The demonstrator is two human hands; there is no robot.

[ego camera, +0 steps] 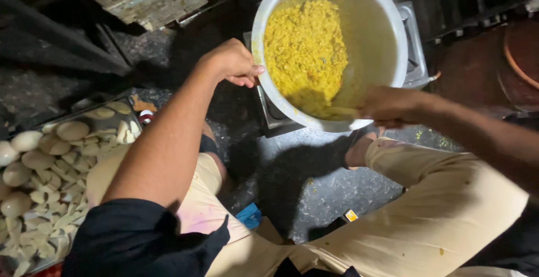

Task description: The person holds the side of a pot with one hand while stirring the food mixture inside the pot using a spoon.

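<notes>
Over one tilted pot, two bare hands are working.

Nearest, at the left, one tray (120,104) is holding whole eggs and shell pieces too many to count. Farther up, the left hand (231,62) is curling around the rim of the pot (382,35), while the right hand (387,106) is closing on one utensil handle (341,110) dipping into the yellow rice (306,49).

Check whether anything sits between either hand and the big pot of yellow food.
Nothing visible does. The left hand already grips the rim of the pot on its left side. The right hand is at the near rim, holding a pale utensil that reaches into the yellow food.
</notes>
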